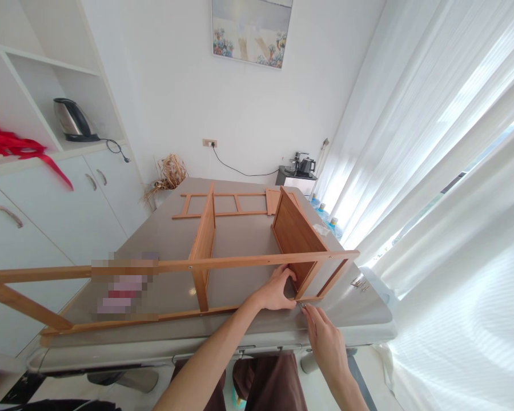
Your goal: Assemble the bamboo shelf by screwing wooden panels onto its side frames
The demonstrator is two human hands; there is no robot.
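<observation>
Wooden ladder-style side frame (240, 262): standing on one long edge along the near side of a grey-beige table (167, 234), reaching past it at the left. Right shelf panel (297, 234) and left shelf panel (205, 234): both on edge, running from the frame toward the far side, well apart from each other. Left hand (278, 290): against the near, lower corner of the right shelf panel, fingers curved, thumb apart from them; impossible to tell whether clamped on the wood. Right hand (323, 328): just right of the left, thumb and index finger pinched together on a small metal piece (302, 306) at the frame's lower rail, too small to identify. Second ladder-style frame (237, 203): flat on the far part of the table, with a small wooden panel (273, 201) at its right end. Loose slender hardware (360, 283): in a cluster near the right edge. Beyond the table: dried plant bundle (171, 172), far left; dark kettle (307, 165) on a low stand (297, 185), far right; blue-tinted water bottles (322, 211) beside white curtains (411, 114). Left-hand cabinet (55, 177): bearing a steel-and-black electric kettle (72, 120) and red ribbon (15, 142). Far wall: framed painting (252, 31).
</observation>
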